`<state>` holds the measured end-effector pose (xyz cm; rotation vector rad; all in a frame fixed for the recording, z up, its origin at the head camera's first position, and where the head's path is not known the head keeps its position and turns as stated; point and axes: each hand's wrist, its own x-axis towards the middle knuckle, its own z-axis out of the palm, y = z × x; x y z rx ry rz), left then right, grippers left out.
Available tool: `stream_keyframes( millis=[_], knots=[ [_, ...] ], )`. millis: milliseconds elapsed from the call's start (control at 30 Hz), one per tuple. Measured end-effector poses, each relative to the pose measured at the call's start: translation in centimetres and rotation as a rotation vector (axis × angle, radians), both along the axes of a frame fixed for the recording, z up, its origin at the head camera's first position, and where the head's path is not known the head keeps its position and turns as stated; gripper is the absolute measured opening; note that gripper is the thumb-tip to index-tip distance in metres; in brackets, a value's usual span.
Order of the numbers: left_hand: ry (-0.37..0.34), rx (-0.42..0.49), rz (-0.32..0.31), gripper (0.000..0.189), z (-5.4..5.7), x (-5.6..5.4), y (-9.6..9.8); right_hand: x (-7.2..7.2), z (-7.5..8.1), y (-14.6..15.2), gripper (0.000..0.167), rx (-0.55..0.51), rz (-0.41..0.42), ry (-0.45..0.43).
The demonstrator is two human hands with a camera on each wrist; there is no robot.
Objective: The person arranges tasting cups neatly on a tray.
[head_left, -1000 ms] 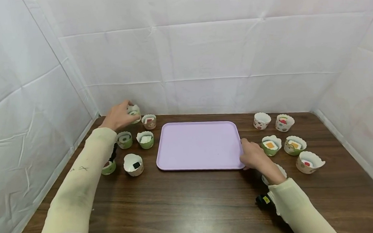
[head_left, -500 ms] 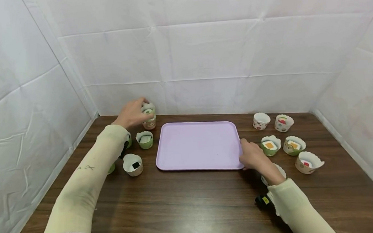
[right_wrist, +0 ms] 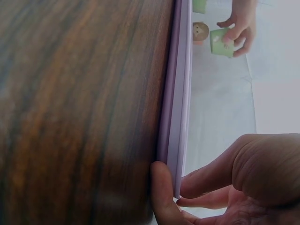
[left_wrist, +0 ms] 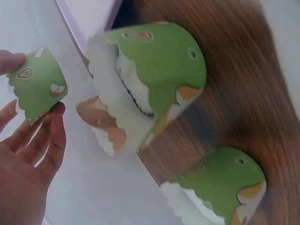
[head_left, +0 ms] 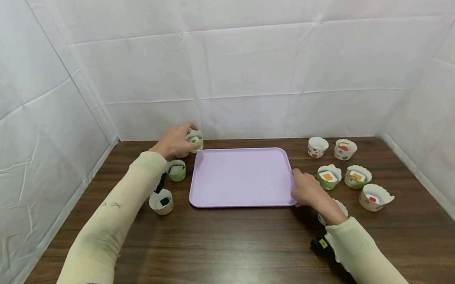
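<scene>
Now the left hand (head_left: 174, 141) pinches a green cup (left_wrist: 42, 80) by its sides, upright and raised near the far left corner of the purple tray (head_left: 241, 178), presumably so nothing spills, while the right hand (head_left: 310, 190) grips the tray's right edge, seemingly steadying it.

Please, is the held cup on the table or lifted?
Lifted: the right wrist view shows the left hand holding the cup higher than the tray.

A dark, X-like mark (head_left: 116, 205) stood on the left sleeve (head_left: 108, 225) — the smaller mark (head_left: 104, 204) beside it was unreadable.
</scene>
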<state>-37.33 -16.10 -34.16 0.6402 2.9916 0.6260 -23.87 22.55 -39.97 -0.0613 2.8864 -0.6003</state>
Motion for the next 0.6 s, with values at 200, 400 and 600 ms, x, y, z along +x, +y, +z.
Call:
stream_keyframes(
  millis=[200, 400, 600],
  knots=[
    [-0.032, -0.024, -0.027, 0.061, -0.5, 0.0, 1.2, 0.0, 0.0, -0.1, 0.066, -0.003, -0.002, -0.003],
    [-0.071, -0.058, -0.046, 0.063, -1.2, -0.3, 2.4, 0.0, 0.0, -0.1, 0.067, -0.010, -0.004, -0.012],
    [-0.122, -0.094, -0.051, 0.064, -1.5, -0.3, 2.9, 0.0, 0.0, -0.4, 0.067, -0.015, -0.003, -0.028]
  ],
)
